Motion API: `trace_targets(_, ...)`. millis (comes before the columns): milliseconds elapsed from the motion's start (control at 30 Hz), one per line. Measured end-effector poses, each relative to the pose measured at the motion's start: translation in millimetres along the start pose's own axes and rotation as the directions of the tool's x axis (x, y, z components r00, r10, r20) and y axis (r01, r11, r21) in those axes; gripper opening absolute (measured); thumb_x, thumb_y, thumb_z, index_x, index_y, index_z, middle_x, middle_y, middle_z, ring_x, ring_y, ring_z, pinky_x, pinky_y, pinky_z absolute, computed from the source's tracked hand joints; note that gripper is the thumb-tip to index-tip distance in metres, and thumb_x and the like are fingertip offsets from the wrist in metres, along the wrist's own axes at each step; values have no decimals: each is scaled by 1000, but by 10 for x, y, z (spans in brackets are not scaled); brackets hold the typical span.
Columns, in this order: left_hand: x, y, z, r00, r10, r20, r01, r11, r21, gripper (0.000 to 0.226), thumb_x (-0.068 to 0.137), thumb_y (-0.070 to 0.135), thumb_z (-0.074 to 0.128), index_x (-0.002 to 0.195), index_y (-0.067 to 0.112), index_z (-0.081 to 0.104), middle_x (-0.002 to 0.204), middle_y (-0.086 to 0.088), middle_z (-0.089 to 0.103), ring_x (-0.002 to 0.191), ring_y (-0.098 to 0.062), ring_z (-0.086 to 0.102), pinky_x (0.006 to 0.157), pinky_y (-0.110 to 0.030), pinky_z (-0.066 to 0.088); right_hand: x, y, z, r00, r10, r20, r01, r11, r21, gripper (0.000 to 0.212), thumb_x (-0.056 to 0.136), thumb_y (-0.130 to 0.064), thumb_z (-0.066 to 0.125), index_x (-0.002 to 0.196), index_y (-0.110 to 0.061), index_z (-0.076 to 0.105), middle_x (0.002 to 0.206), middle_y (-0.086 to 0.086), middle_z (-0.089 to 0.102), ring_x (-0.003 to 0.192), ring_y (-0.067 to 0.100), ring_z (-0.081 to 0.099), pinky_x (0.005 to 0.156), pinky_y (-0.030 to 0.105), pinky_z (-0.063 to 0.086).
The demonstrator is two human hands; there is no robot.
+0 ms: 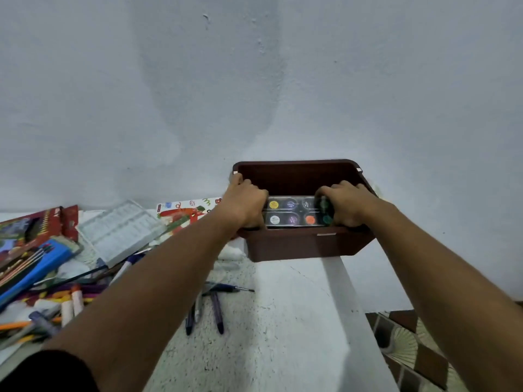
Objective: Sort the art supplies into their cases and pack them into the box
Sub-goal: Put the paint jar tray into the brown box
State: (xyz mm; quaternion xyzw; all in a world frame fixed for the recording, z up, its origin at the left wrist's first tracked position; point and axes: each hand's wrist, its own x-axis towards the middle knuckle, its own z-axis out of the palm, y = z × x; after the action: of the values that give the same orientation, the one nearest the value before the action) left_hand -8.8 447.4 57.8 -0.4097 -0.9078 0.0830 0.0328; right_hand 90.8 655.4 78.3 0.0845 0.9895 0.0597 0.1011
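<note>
Both hands, left hand and right hand, grasp a paint set inside the brown box; pens and pencil cases remain unpacked.

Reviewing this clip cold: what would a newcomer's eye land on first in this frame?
First, the brown box at centre, at the end of the white ledge, with the left hand and right hand gripping a clear paint set of coloured pots inside it. Next, the jumble of pens, pencils and cases heaped at far left, and two loose purple pens lying on the ledge between the arms.
</note>
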Motion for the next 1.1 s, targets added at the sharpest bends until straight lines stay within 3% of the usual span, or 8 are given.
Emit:
trace_targets(133, -43, -160, -7, 999, 27, 45, -29, 999, 44, 49, 76, 58, 64, 116, 29, 61, 106, 2, 67, 110, -21, 48, 105, -42, 17, 61, -125, 48, 995, 11, 102, -19, 997, 78, 62, 84, -22, 65, 139, -30, 38, 135, 6, 49, 121, 28, 41, 96, 44, 37)
trace_targets(267, -83, -230, -20, 996, 59, 70, -56, 997, -44, 67, 77, 67, 61, 134, 34, 50, 113, 6, 65, 118, -19, 45, 107, -40, 15, 61, -179, 111, 977, 29, 212, -70, 979, 191, 58, 87, -11, 64, 138, -27, 43, 129, 13, 54, 107, 31, 56, 79, 33, 45)
trace_targets(400, -164, -325, -11, 996, 73, 58, -71, 997, -43, 49, 83, 60, 60, 125, 34, 58, 111, 7, 66, 116, -17, 45, 108, -41, 14, 82, -285, 197, 959, 40, 282, -90, 982, 167, 68, 85, -11, 68, 142, -30, 36, 135, 14, 51, 116, 35, 54, 92, 41, 47)
trace_targets(633, -205, -282, 20, 998, -10, -58, -4, 974, -227, 21, 91, 36, 57, 110, 31, 66, 96, 8, 67, 113, -15, 47, 108, -36, 12, 42, -313, 192, 946, 44, 320, -97, 984, 151, 71, 90, -7, 62, 147, -32, 29, 140, 14, 47, 119, 35, 51, 95, 41, 45)
trace_targets(833, -195, -191, 50, 985, -137, -104, 122, 984, -133, 18, 85, 12, 55, 89, 21, 70, 89, 1, 68, 104, -18, 52, 105, -35, 17, -47, -313, 137, 938, -1, 346, -95, 961, 260, 66, 89, -2, 62, 144, -28, 37, 138, 7, 49, 117, 29, 52, 82, 29, 43)
trace_targets(1033, -207, -188, 55, 978, -183, -104, 162, 970, -179, 18, 87, 12, 58, 99, 18, 70, 100, -4, 67, 110, -22, 52, 104, -37, 23, -79, -371, 74, 950, -8, 311, -87, 953, 290, 54, 89, 1, 57, 138, -22, 50, 132, 7, 56, 112, 27, 55, 91, 32, 48)
trace_targets(1100, -230, -204, 38, 974, -200, -103, 161, 939, -304, 23, 88, 9, 57, 104, 19, 70, 106, -3, 68, 115, -21, 50, 107, -36, 21, -107, -379, 30, 951, -6, 309, -91, 951, 297, 51, 89, 0, 53, 135, -23, 54, 128, 6, 59, 108, 26, 57, 91, 32, 49)
